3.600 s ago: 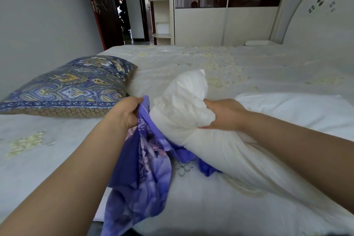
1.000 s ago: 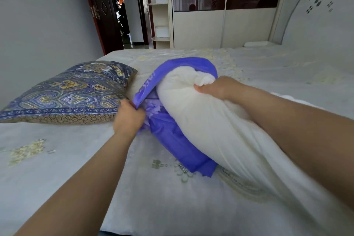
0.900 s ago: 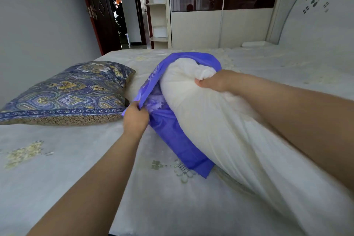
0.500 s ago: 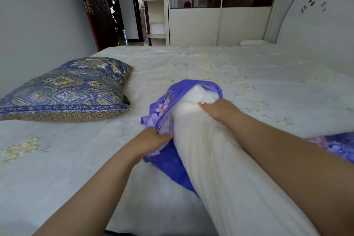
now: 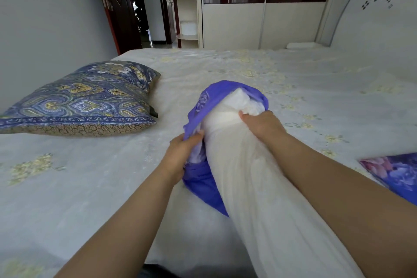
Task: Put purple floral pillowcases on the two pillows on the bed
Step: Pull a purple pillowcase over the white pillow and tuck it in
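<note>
- Now at bed (image 5: 316,88) centre, white pillow (image 5: 259,198) is soft, light; right hand (image 5: 261,124) bunches its far end.
- Left hand (image 5: 180,156), 9 o'clock, pinches thin purple pillowcase (image 5: 203,183) hem; we'd hold there.

Home bedroom: bed (image 5: 293,79), wardrobe (image 5: 259,22).

The white pillow (image 5: 255,187) lies lengthwise on the bed (image 5: 90,187), bunched narrow, its far end crumpled and poking into the mouth of a purple pillowcase (image 5: 203,178). That pillowcase wraps only the far end and trails under the pillow's left side. A second purple floral pillowcase (image 5: 397,174) lies flat to the pillow's right, partly cut off by the picture's edge.
</note>
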Available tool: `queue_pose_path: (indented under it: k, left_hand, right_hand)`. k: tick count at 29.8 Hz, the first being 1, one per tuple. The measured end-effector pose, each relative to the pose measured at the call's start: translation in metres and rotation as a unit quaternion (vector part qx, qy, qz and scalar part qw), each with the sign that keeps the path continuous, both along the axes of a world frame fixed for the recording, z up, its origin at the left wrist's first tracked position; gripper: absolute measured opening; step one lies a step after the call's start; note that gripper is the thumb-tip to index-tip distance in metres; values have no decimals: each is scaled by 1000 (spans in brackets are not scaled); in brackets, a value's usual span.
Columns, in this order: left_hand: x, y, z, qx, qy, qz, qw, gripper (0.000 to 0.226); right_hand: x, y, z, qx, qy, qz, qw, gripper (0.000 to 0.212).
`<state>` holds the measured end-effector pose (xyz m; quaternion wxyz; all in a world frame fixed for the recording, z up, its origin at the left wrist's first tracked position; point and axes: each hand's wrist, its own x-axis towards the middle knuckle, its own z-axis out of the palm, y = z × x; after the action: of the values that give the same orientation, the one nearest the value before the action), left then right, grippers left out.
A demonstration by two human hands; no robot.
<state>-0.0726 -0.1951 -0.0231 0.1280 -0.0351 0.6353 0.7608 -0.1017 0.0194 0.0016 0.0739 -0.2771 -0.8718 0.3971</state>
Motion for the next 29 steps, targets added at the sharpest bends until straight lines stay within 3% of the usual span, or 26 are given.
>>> queue_pose_path:
  k: [3, 5, 7, 9, 11, 14, 20, 26, 29]
  left_hand:
    - [13, -9, -8, -240, 84, -69, 965, 12]
    - [18, -13, -20, -406, 156, -84, 896, 15]
    - [15, -16, -34, -496, 169, -88, 847, 30]
    - [6, -18, -33, -484, 157, -29, 860, 38]
    - [-6, -17, -15, -440, 203, 85, 871, 34]
    - [-27, -8, 29, -431, 326, 178, 822, 45]
    - [-51, 7, 93, -492, 337, 131, 792, 24]
    - [-26, 26, 108, -541, 394, 114, 734, 26]
    - [-15, 35, 109, -569, 419, 95, 701, 28]
  right_hand:
    - [-2, 12, 2, -30, 31, 6, 999, 76]
    - [-1, 11, 2, -56, 42, 3, 998, 78]
    - [1, 3, 3, -73, 41, 5, 996, 86]
    - [7, -9, 4, -45, 33, 19, 998, 98]
    - [14, -21, 7, 16, 33, 22, 999, 112]
    - [27, -35, 8, 85, 58, 37, 994, 118]
    - [43, -65, -8, 228, 119, 51, 965, 96]
    - [48, -85, -35, 391, 233, 21, 890, 60]
    - [49, -96, -44, 441, 283, 96, 847, 61]
